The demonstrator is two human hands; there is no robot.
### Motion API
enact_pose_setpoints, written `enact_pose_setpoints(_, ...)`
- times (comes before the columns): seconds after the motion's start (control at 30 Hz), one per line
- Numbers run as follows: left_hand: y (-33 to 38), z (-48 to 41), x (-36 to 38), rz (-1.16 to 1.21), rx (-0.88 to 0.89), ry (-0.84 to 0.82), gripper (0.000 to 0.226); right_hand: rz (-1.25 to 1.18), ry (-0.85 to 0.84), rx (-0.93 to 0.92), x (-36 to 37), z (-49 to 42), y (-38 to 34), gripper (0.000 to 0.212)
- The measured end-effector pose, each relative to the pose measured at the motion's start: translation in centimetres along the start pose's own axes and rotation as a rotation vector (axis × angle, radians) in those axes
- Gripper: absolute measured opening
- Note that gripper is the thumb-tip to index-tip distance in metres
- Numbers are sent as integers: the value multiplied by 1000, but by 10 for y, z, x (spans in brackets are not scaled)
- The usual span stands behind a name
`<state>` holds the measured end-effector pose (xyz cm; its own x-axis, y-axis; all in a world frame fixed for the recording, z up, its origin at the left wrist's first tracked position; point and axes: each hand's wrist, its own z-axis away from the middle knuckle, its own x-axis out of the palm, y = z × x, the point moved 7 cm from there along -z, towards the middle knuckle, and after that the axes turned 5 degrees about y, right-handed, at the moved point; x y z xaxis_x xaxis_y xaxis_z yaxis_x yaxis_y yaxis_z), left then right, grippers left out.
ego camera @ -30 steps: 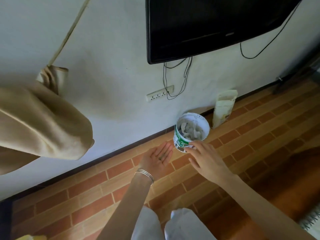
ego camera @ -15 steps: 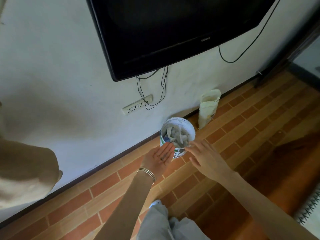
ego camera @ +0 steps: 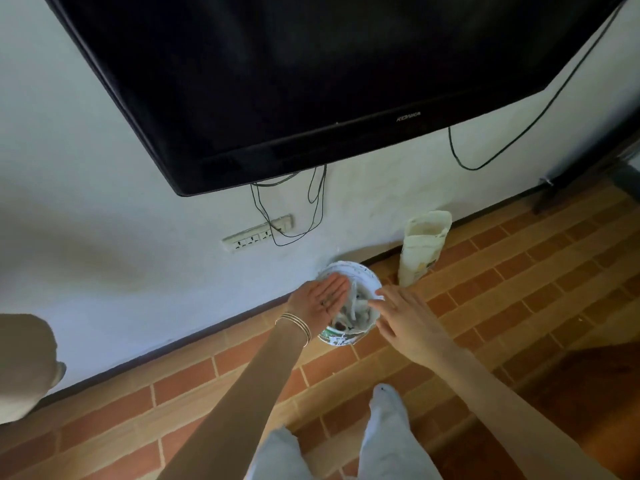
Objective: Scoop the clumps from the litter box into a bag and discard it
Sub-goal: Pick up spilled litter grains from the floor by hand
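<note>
A white bucket (ego camera: 343,336) with green print stands on the brick-pattern floor against the wall, lined with a white bag and holding crumpled whitish stuff (ego camera: 356,308). My left hand (ego camera: 320,299), palm up with straight fingers and bangles on the wrist, hovers over the bucket's left rim. Some small dark bits lie on its palm. My right hand (ego camera: 403,318) reaches to the bucket's right rim with fingers spread, fingertips at the bag's edge.
A cream paper bag (ego camera: 420,247) stands upright against the wall right of the bucket. Above hang a black TV (ego camera: 311,81), loose cables (ego camera: 287,216) and a power strip (ego camera: 258,233). A tan cloth bundle (ego camera: 24,365) is at far left. My light trouser legs (ego camera: 388,431) are below.
I have stepped closer to the wall. Both hands moved forward from in front of the bucket to over its rim, left palm still up.
</note>
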<state>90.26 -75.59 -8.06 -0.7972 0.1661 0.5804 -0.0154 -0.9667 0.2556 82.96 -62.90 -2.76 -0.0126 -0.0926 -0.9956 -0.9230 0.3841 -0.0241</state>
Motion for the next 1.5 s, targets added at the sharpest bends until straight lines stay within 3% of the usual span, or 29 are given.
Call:
enact_pose_setpoints(0.03, 1, -8, 8, -17, 60, 7, 40, -1, -15, -28, 3, -7, 13, 33)
enact_pose_setpoints(0.13, -13, -31, 29, 102, 5, 13, 43, -28, -87, -85, 7, -25, 54, 34)
enact_pose_setpoints(0.4, -36, -89, 87, 40, 126, 198, 40, -46, -218, -296, 11, -51, 137, 36)
enact_pose_setpoints(0.7, -45, -148, 93, -137, 135, 431, 32, -54, -299, -317, 35, -73, 182, 38)
enact_pose_setpoints(0.87, -39, -160, 97, -149, 147, 457, 31, -80, -313, -336, 50, -81, 188, 38)
enact_pose_setpoints(1.17, -46, -179, 99, -403, 43, 487, 32, -98, -334, -306, 67, -85, 208, 39)
enact_pose_setpoints(1.3, -48, -184, 98, -417, 60, 477, 50, -93, -355, -291, 72, -85, 218, 39)
enact_pose_setpoints(1.5, -48, -178, 96, -393, 77, 465, 52, -92, -361, -297, 76, -87, 217, 39)
